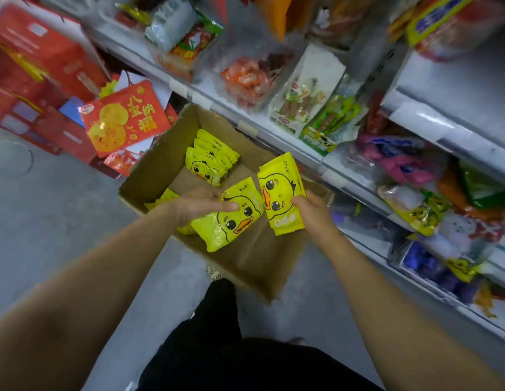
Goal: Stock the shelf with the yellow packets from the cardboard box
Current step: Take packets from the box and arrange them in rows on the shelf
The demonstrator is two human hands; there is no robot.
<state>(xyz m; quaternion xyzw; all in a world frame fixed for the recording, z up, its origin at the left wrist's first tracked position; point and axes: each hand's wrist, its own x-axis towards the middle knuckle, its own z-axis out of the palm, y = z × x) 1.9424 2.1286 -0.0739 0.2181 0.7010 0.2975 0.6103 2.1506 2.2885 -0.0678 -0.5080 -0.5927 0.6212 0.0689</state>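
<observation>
An open cardboard box (254, 255) sits on the floor in front of the shelf (415, 114). Above the box my left hand (202, 206) holds a yellow duck-face packet (231, 218) by its end, thumb across its top. Beside it my right hand (307, 206) grips another yellow duck packet (282, 193) upright by its right edge. A row of several more yellow packets (210, 159) stands at the far end of the box. A few more yellow packets (164, 198) lie under my left wrist.
White shelves on the right carry assorted snack bags, among them one yellow duck packet (463, 269) low down. Red gift boxes (124, 119) are stacked at the left behind the box. Grey floor lies to the left, and my dark-trousered legs (217, 334) are below the box.
</observation>
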